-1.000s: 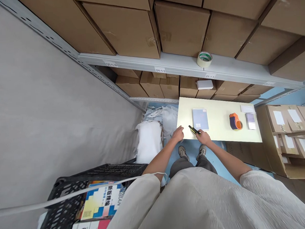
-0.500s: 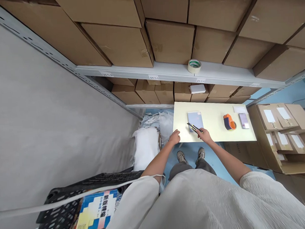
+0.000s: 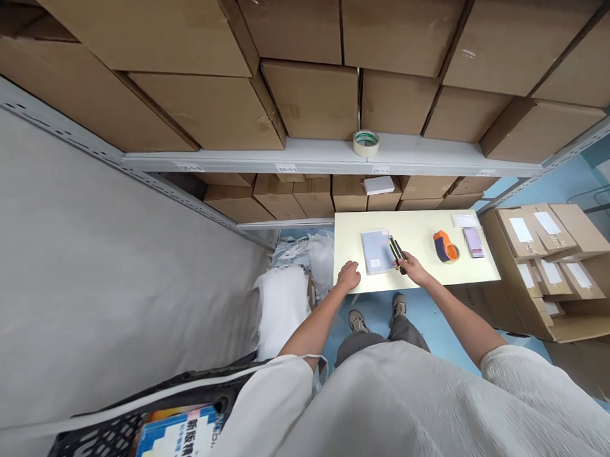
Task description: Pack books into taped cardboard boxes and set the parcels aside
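My right hand (image 3: 412, 268) is closed around a black and yellow utility knife (image 3: 396, 250), which points away from me and slants left. It hovers by the right edge of a thin pale blue-grey booklet (image 3: 376, 246) with a small white label. That booklet lies flat on the cream tabletop (image 3: 415, 228). At the table's left front corner, my left hand (image 3: 349, 275) rests on the surface, fingers stretched out and holding nothing. Farther right on the table sits an orange and dark blue tape dispenser (image 3: 444, 247), beside a small purple packet (image 3: 473, 242).
Shelves of cardboard boxes (image 3: 310, 101) rise behind the table, with a tape roll (image 3: 366, 143) on the shelf edge. An open carton (image 3: 538, 314) of smaller boxes stands right. White bags (image 3: 282, 309) lie left on the floor; a black crate (image 3: 87, 443) holds books at lower left.
My right hand has shifted the knife from over the booklet to its right edge, turning it more upright. My left hand has moved farther onto the tabletop. The camera view has tilted slightly.
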The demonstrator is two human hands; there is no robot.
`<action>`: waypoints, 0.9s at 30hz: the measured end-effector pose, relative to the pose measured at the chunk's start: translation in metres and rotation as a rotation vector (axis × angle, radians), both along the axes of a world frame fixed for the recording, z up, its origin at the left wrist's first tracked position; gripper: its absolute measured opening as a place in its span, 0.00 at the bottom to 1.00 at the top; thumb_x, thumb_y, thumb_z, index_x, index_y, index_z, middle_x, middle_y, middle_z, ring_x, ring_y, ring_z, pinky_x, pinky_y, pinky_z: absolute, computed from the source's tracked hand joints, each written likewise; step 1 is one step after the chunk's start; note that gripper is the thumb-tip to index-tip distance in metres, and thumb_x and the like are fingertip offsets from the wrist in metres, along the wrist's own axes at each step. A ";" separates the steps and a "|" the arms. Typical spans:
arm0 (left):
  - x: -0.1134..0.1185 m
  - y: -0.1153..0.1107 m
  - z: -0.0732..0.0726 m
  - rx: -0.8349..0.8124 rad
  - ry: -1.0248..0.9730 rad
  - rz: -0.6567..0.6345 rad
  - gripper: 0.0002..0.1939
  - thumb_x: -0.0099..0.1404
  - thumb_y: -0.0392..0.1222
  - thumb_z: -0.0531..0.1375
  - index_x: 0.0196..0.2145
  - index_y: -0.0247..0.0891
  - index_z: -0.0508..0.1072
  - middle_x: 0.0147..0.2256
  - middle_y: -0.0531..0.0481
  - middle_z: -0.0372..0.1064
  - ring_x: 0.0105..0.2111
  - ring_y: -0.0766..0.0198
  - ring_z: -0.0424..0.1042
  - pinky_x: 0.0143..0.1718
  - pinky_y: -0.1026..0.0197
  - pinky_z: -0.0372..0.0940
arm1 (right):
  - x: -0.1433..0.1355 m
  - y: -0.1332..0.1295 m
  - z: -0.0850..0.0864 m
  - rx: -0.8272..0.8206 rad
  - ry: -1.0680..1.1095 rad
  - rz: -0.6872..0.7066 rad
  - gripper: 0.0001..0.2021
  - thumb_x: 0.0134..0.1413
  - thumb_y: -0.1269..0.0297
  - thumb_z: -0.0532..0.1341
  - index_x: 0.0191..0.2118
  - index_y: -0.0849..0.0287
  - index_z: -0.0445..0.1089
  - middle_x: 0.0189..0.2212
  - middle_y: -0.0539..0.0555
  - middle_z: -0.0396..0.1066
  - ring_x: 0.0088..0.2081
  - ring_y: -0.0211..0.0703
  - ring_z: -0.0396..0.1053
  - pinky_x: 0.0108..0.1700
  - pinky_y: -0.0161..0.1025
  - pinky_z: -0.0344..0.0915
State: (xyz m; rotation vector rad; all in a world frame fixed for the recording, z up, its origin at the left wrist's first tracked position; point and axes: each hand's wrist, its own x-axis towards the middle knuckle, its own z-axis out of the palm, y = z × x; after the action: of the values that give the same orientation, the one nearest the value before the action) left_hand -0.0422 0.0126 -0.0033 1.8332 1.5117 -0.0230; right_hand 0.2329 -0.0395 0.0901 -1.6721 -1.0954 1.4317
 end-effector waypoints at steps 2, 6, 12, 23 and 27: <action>0.017 0.005 0.004 0.026 -0.016 -0.042 0.24 0.69 0.34 0.56 0.62 0.40 0.74 0.66 0.38 0.67 0.66 0.46 0.68 0.67 0.47 0.64 | 0.012 0.001 0.001 -0.001 0.049 -0.021 0.26 0.56 0.41 0.66 0.50 0.55 0.65 0.45 0.60 0.81 0.39 0.46 0.76 0.39 0.42 0.71; 0.054 0.015 0.015 0.064 -0.017 -0.127 0.26 0.72 0.35 0.55 0.65 0.39 0.72 0.70 0.38 0.63 0.69 0.48 0.63 0.71 0.49 0.59 | 0.044 0.012 0.012 0.027 0.079 -0.109 0.27 0.58 0.39 0.66 0.52 0.54 0.67 0.41 0.57 0.81 0.37 0.47 0.75 0.39 0.41 0.70; 0.108 0.036 0.033 0.080 -0.007 -0.206 0.25 0.73 0.35 0.54 0.65 0.37 0.72 0.69 0.39 0.65 0.68 0.48 0.66 0.70 0.51 0.60 | 0.122 0.065 0.063 0.322 -0.190 -0.134 0.33 0.68 0.31 0.52 0.58 0.56 0.72 0.41 0.59 0.80 0.41 0.51 0.74 0.46 0.47 0.70; 0.168 0.064 0.041 -0.019 0.148 -0.123 0.25 0.70 0.37 0.57 0.63 0.40 0.73 0.67 0.37 0.68 0.66 0.45 0.68 0.64 0.49 0.64 | 0.244 0.242 0.161 0.788 -0.985 0.015 0.19 0.70 0.56 0.54 0.59 0.54 0.70 0.56 0.64 0.72 0.55 0.64 0.63 0.59 0.60 0.60; 0.176 0.063 0.038 -0.034 0.159 -0.076 0.26 0.70 0.37 0.57 0.65 0.40 0.72 0.68 0.38 0.67 0.67 0.46 0.68 0.65 0.50 0.64 | 0.255 0.281 0.159 0.785 -1.069 0.083 0.16 0.67 0.61 0.55 0.55 0.55 0.72 0.53 0.66 0.73 0.53 0.65 0.61 0.57 0.59 0.60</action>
State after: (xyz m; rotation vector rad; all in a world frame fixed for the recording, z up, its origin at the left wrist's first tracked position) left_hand 0.1342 0.0761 0.0349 1.8981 1.5383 -0.2337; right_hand 0.4884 0.2416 0.2490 -1.7226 -1.9458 -0.0705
